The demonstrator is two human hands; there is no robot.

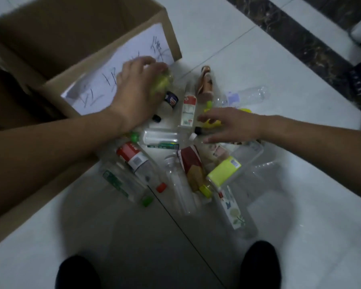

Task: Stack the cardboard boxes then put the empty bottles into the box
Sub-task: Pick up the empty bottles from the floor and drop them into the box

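Just in front of the open cardboard box point(165, 28) (a handwritten paper sign point(104, 84) on its near wall), the left hand point(138, 86) curls round a yellow-green bottle point(162, 84). The right hand point(231, 124), fingers spread, hovers over the bottles point(193, 170) heaped beside the box.

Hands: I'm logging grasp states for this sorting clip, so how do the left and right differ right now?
The left hand grips a yellow-green bottle; the right hand has its fingers stretched out and seems to hold nothing. The left hand is in front of the cardboard box, against its paper-labelled side; the right hand reaches over the pile of bottles on the floor. Both are bare and extended forward.
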